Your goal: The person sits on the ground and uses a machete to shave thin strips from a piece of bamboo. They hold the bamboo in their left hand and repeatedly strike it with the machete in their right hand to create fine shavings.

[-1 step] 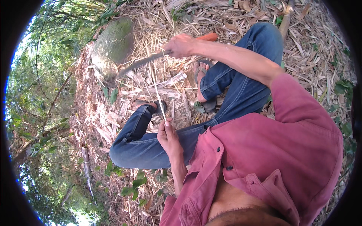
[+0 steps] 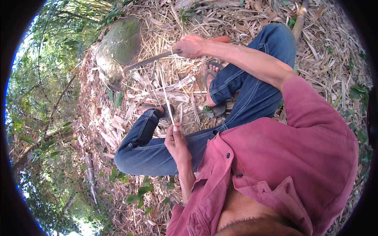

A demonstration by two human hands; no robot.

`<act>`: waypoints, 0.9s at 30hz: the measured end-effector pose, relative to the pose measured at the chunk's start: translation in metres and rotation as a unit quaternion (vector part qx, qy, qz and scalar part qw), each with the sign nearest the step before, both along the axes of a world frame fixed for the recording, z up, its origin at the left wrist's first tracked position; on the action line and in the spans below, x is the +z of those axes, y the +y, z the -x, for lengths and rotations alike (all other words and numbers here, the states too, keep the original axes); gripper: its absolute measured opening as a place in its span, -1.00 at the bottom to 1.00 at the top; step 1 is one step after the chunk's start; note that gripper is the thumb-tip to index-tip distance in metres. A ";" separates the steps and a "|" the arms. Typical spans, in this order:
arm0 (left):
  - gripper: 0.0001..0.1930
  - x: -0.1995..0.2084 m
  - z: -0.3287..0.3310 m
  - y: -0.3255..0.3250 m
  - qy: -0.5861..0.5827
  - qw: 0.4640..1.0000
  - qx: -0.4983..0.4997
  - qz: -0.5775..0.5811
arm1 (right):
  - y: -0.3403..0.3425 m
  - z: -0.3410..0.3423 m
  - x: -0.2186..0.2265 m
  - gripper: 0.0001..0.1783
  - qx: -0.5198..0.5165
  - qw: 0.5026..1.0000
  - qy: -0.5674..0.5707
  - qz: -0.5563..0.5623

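We see a person sitting on the ground, with the legs in blue jeans bent in the middle of the frame and a dark pink shirt filling the lower right.

The left hand is in the lower centre of the frame, just in front of the shirt. Its fingers are closed and they pinch the lower end of a thin pale strip, which looks like a split piece of bamboo. The strip goes up from this hand, a little tilted to the left, toward the upper centre of the frame.

The right hand is in the upper centre, with the forearm stretched out from the right. It is closed in a fist around the handle of a long knife. The dark blade points to the left and a little down, and its tip lies near a grey-green rounded stone in the upper left. The top end of the strip meets the knife close to this hand, but we cannot tell if they really touch.

Both feet wear dark sandals. The ground is covered with dry leaves and pale husks. Green bushes stand along the left edge of the frame.
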State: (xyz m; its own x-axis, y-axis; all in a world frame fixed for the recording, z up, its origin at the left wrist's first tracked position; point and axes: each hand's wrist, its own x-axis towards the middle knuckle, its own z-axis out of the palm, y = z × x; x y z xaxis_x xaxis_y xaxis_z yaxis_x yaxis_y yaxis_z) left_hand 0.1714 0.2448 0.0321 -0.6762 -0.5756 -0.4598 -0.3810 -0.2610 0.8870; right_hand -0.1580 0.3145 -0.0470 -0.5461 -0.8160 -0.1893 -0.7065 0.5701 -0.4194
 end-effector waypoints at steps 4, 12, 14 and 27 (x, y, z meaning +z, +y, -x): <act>-0.80 -0.005 0.000 -0.001 0.001 0.998 0.006 -0.067 | 0.003 -0.008 0.007 -0.79 0.045 0.998 -0.026 0.042; -0.83 0.009 0.006 -0.003 0.019 0.982 0.021 -0.185 | 0.004 -0.002 0.002 -0.79 0.009 0.995 -0.047 0.086; -0.82 0.006 0.008 -0.004 0.023 0.986 0.018 -0.162 | 0.004 -0.012 0.009 -0.81 0.037 0.991 0.001 0.130; -0.79 0.004 0.011 -0.008 0.001 0.999 -0.008 -0.041 | 0.005 0.017 0.002 -0.75 -0.013 0.990 0.044 0.133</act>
